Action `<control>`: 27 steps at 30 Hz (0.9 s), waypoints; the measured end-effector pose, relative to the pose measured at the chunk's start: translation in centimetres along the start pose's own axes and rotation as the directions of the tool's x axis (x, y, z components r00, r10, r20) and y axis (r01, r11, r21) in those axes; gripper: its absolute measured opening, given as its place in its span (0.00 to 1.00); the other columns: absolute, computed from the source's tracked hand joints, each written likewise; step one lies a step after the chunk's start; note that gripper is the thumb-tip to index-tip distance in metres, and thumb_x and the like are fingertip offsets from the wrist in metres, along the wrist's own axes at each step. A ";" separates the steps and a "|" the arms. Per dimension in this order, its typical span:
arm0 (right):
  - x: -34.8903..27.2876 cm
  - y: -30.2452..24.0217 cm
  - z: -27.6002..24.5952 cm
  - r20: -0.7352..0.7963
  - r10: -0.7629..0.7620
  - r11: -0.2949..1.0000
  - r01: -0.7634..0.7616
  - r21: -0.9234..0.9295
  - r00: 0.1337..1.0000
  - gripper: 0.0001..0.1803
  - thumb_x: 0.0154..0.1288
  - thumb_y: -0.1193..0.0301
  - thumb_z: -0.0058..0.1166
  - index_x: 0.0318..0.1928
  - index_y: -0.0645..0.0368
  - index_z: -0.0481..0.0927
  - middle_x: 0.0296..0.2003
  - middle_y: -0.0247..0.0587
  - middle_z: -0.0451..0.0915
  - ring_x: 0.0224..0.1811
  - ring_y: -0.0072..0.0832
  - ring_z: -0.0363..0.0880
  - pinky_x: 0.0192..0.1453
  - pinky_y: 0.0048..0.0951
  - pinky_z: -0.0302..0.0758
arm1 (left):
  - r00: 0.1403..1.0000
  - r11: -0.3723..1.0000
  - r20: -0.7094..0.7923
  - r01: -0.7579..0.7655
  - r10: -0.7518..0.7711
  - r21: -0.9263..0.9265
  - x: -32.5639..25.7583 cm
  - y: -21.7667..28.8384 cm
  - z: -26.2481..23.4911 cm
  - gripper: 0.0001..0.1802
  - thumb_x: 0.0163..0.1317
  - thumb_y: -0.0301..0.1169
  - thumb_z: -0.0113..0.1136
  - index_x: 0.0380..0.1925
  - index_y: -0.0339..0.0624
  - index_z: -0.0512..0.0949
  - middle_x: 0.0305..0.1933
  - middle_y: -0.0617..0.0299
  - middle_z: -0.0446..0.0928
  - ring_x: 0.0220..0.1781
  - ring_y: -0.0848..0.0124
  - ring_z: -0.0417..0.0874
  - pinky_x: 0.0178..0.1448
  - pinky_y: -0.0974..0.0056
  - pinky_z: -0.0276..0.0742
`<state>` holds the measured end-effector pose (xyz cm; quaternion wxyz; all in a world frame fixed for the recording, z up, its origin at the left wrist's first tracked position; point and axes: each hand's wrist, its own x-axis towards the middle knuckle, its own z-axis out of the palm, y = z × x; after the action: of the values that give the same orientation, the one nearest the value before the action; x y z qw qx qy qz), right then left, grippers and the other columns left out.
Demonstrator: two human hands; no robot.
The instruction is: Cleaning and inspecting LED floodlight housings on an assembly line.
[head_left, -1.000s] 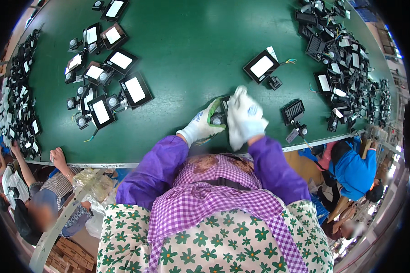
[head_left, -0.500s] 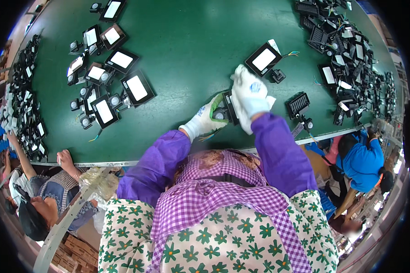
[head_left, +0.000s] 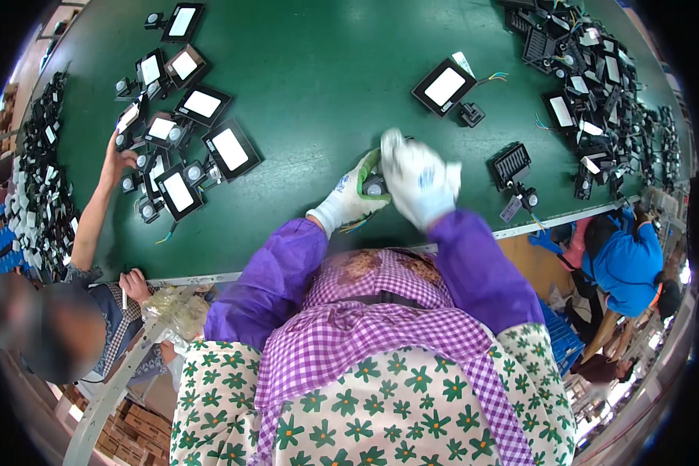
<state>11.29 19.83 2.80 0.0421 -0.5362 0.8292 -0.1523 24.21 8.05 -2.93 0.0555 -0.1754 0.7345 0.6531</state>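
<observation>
Both the left hand (head_left: 355, 196) and the right hand (head_left: 426, 185), gloved, meet at a small black lamp (head_left: 374, 187) near the close edge of the green counter (head_left: 311, 85). The left grip curls around the lamp, seemingly bracing it; the blurred right covers part, its grip impossible to tell. More lamps (head_left: 202, 106) spread leftward, apparently kept apart from the heap (head_left: 596, 109) at right.

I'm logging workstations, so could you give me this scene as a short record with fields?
Surface: green table
Left hand: gloved, holding a black sensor lamp, mostly hidden
Right hand: gloved, motion-blurred, at the same lamp; grip unclear
Left side: cluster of lamps, a co-worker's hand at its edge
Right side: one face-up lamp, one ribbed lamp
Far right: heaped lamps
</observation>
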 end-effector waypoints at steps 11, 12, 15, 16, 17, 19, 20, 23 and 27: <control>7.4 5.3 2.7 0.282 0.372 0.920 -0.391 0.012 0.884 0.16 0.69 0.60 0.43 0.46 0.56 0.76 0.41 0.50 0.82 0.46 0.47 0.81 0.50 0.44 0.77 | 0.999 0.999 0.025 0.033 -0.033 -0.027 0.4 0.0 0.2 0.52 0.46 0.32 0.73 0.71 0.36 0.56 0.67 0.46 0.70 0.67 0.59 0.72 0.69 0.61 0.67; 6.3 6.0 2.7 0.200 0.386 0.910 -0.407 0.079 0.901 0.15 0.69 0.61 0.46 0.47 0.56 0.76 0.42 0.50 0.82 0.46 0.47 0.80 0.50 0.45 0.76 | 0.999 0.999 0.016 0.035 -0.035 -0.028 0.4 -0.1 0.4 0.51 0.46 0.32 0.73 0.71 0.36 0.57 0.65 0.46 0.71 0.67 0.59 0.73 0.69 0.61 0.68; 1.1 3.7 1.2 -0.109 0.160 0.987 -0.159 0.024 0.981 0.14 0.64 0.64 0.54 0.44 0.59 0.74 0.32 0.46 0.77 0.36 0.44 0.77 0.41 0.45 0.74 | 0.998 0.998 0.000 0.068 -0.068 -0.011 0.1 0.2 0.0 0.51 0.47 0.31 0.73 0.71 0.34 0.57 0.65 0.47 0.72 0.65 0.62 0.74 0.68 0.62 0.69; -0.6 2.0 -0.3 -0.034 0.122 0.992 -0.122 0.027 0.992 0.13 0.62 0.65 0.56 0.42 0.60 0.74 0.30 0.45 0.77 0.35 0.41 0.77 0.39 0.42 0.74 | 0.996 0.996 0.015 0.091 -0.092 0.012 -0.1 0.5 0.1 0.52 0.47 0.30 0.72 0.71 0.32 0.56 0.66 0.48 0.71 0.65 0.65 0.74 0.67 0.64 0.70; -2.0 0.4 -0.2 0.097 0.174 0.984 -0.176 0.011 0.980 0.12 0.61 0.66 0.57 0.40 0.60 0.75 0.30 0.44 0.76 0.35 0.41 0.77 0.38 0.42 0.74 | 0.996 0.996 0.014 0.088 -0.089 0.006 -0.2 0.4 0.1 0.52 0.47 0.30 0.72 0.71 0.32 0.56 0.66 0.48 0.71 0.65 0.65 0.74 0.67 0.64 0.70; -5.3 -0.8 0.4 -0.033 0.089 0.992 -0.085 0.096 0.996 0.11 0.59 0.66 0.57 0.37 0.58 0.75 0.30 0.44 0.77 0.33 0.41 0.78 0.37 0.41 0.75 | 0.999 0.999 0.033 0.041 -0.041 0.004 0.3 0.1 -0.1 0.50 0.47 0.30 0.72 0.71 0.32 0.58 0.64 0.49 0.73 0.62 0.66 0.77 0.65 0.64 0.72; -5.8 -0.6 0.4 -0.002 0.106 0.991 -0.106 0.077 0.994 0.11 0.59 0.65 0.57 0.37 0.57 0.75 0.31 0.44 0.77 0.34 0.41 0.78 0.37 0.42 0.76 | 0.999 0.999 -0.001 0.037 -0.037 -0.012 0.5 0.3 0.3 0.50 0.46 0.29 0.72 0.70 0.33 0.59 0.63 0.49 0.74 0.61 0.66 0.77 0.64 0.64 0.73; -6.0 2.3 1.7 0.107 0.318 0.941 -0.327 0.086 0.942 0.13 0.59 0.65 0.57 0.40 0.59 0.75 0.36 0.47 0.78 0.40 0.45 0.78 0.46 0.44 0.76 | 0.999 0.999 0.004 0.041 -0.041 0.026 0.2 -0.1 0.2 0.50 0.47 0.31 0.73 0.70 0.34 0.59 0.62 0.49 0.75 0.63 0.66 0.76 0.65 0.64 0.71; -7.3 7.9 2.2 0.037 0.557 0.830 -0.558 0.007 0.829 0.12 0.62 0.63 0.56 0.39 0.57 0.75 0.34 0.47 0.79 0.40 0.48 0.78 0.44 0.46 0.74 | 0.972 0.972 -0.016 0.235 -0.235 0.026 -0.7 -0.1 -1.6 0.49 0.51 0.33 0.74 0.71 0.36 0.59 0.55 0.55 0.77 0.41 0.73 0.81 0.44 0.67 0.81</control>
<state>7.91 28.95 -2.37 0.1033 -0.2732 0.9473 -0.1316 25.09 6.63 -2.56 0.1301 -0.2646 0.7180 0.6305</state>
